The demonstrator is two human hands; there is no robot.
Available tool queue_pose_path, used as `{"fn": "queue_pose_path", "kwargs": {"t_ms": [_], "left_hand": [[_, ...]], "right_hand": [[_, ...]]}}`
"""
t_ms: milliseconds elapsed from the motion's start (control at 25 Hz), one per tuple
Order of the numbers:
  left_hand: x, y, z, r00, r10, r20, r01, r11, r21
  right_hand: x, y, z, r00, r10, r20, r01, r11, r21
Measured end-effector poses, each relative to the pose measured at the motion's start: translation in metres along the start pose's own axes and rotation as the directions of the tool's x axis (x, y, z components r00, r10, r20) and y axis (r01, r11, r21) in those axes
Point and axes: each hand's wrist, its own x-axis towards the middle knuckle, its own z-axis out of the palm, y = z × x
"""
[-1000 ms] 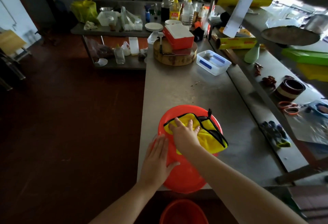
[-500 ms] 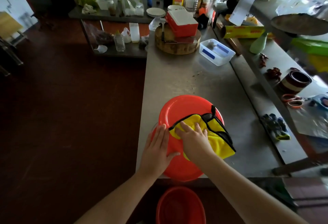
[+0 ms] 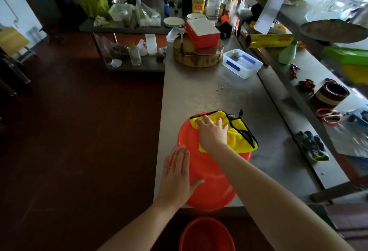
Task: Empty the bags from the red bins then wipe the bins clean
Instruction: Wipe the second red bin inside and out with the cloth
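The right grip [image 3: 213, 133] lies flat and wide, fingers spread, pressing a yellow cloth [image 3: 239, 135] with black edging onto the far part of an overturned red bin [image 3: 199, 163], just below frame centre. Nothing is curled round the cloth, whose right corner hangs past the bin's rim. The left grip [image 3: 177, 179] is likewise flat, fingers straight and together, thumb out, resting on the bin's left flank lower in the frame.

The bin stands upside down at the near left corner of the steel tabletop [image 3: 209, 95]. Its left side sits just inside the tabletop's left edge, and its near rim reaches the front edge. Left of that edge lies open dark red floor. Above the bin in the frame, bare steel runs up to a clear plastic container [image 3: 242, 63] and a round wooden chopping block [image 3: 197, 55] carrying a red box [image 3: 203, 31]. To the right, a strip of bare tabletop ends at a raised ledge where dark gloves [image 3: 312, 147] lie. A second red bin [image 3: 205, 236] stands upright on the floor at the bottom centre, below the front edge.
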Motion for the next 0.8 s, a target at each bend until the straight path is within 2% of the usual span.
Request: {"fn": "queue_pose_path", "kwargs": {"t_ms": [240,440,560,800], "left_hand": [[-0.002,0.004,0.003,0.998,-0.037,0.059,0.035,0.998,0.045],[-0.002,0.006,0.001,0.999,-0.031,0.034,0.031,1.0,0.001],[0.0,0.004,0.003,0.999,-0.02,0.044,0.021,1.0,-0.01],[0.002,0.004,0.001,0.997,-0.025,0.068,0.025,1.0,0.001]], "right_hand": [[-0.055,0.015,0.007,1.0,-0.028,0.003,0.028,0.995,0.097],[-0.113,0.027,0.011,0.995,-0.097,0.037,0.097,0.995,0.023],[-0.096,0.027,0.01,0.996,-0.086,0.0,0.086,0.996,0.015],[-0.004,0.019,-0.002,1.0,0.004,0.014,-0.004,1.0,0.015]]}}
